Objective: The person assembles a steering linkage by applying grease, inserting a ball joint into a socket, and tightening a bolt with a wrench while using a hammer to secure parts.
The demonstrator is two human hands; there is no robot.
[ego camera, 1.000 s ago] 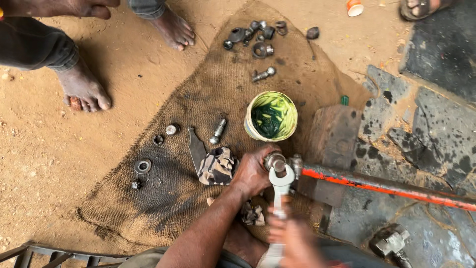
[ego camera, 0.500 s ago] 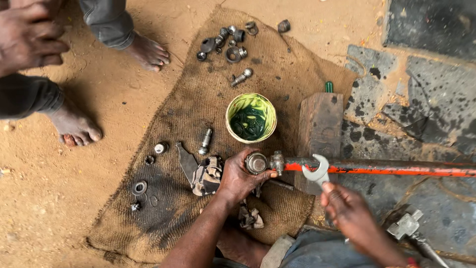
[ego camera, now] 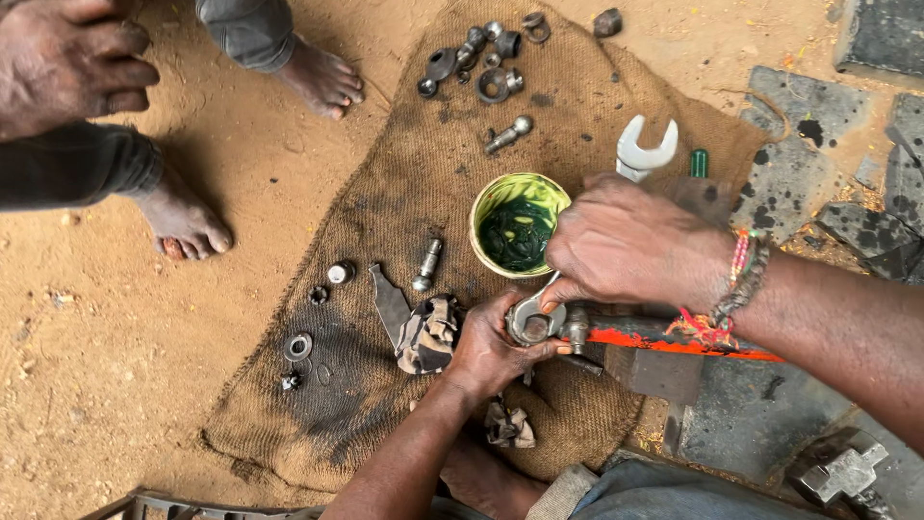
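— Two hands are on the job, and lots of small parts wait on the sack. Is the work nearly done?

— Not yet, I think. The left hand (ego camera: 491,349) has its grip closed around the round metal joint (ego camera: 529,325) at the end of the orange bar (ego camera: 674,339). The right hand (ego camera: 630,246) has its grip closed on the spanner (ego camera: 643,152), whose open jaw end sticks up past the knuckles while its other end sits at the joint.

— What is left?

— Bolts, rings and washers lie loose on the burlap sack (ego camera: 404,193): a bunch (ego camera: 481,58) at the top, one bolt (ego camera: 426,264) near the green grease tub (ego camera: 518,223), and washers (ego camera: 298,347) at the left. None are on the bar.

— Is there room to move?

— It looks tight. The tub is just beside the right hand and a rag (ego camera: 426,334) touches the left. Stone slabs (ego camera: 789,173) crowd the right, and another person's bare feet (ego camera: 188,223) stand on the sandy ground, well apart
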